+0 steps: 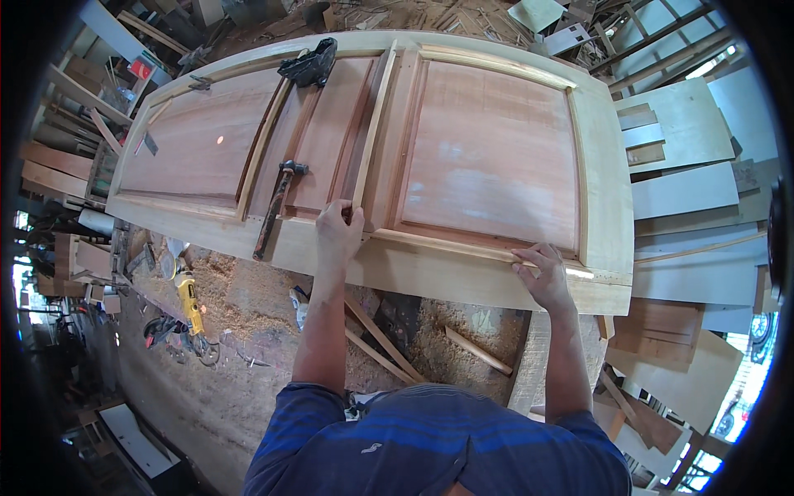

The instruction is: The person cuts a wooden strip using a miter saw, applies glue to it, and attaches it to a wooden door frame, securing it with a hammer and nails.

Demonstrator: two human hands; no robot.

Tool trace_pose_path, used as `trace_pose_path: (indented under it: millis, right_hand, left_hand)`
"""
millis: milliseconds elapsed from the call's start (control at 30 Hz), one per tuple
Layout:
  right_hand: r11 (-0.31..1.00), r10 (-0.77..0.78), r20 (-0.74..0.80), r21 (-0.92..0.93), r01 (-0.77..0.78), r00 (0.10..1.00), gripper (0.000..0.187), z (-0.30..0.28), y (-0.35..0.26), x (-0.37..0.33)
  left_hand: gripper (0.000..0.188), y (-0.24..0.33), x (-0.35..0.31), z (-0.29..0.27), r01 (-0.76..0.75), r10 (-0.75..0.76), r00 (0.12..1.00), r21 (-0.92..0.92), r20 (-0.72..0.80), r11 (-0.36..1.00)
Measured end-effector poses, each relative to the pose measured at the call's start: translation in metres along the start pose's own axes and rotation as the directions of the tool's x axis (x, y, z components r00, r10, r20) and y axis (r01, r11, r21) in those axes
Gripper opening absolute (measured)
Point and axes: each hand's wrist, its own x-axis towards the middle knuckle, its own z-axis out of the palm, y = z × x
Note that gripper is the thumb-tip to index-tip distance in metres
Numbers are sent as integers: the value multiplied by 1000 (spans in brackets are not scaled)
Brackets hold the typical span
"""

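On the panelled door (605, 165), left hand (338, 231) and right hand (546, 273) at mouldings (375, 136).

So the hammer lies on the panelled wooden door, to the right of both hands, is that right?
Not quite: the head view shows the hammer lying on the panelled wooden door, but to the left of both the left hand and the right hand.

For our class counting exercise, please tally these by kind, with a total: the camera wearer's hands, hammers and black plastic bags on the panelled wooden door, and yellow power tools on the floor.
Hands (left hand, right hand): 2
Hammer: 1
Black plastic bag: 1
Yellow power tool: 1
Total: 5
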Motion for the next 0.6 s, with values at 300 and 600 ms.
trace_pose_path:
  millis: [300, 600]
  right_hand:
    - [1000, 11, 18, -5, -11, 1000, 29, 0, 2, -7]
    - [999, -42, 17, -22, 42, 999, 30, 2, 7, -4]
  left_hand:
    - [31, -10, -21, -39, 579, -394, 815, -589, 425, 564]
    - [32, -47, -66, -72, 104, -121, 967, -88, -223, 991]
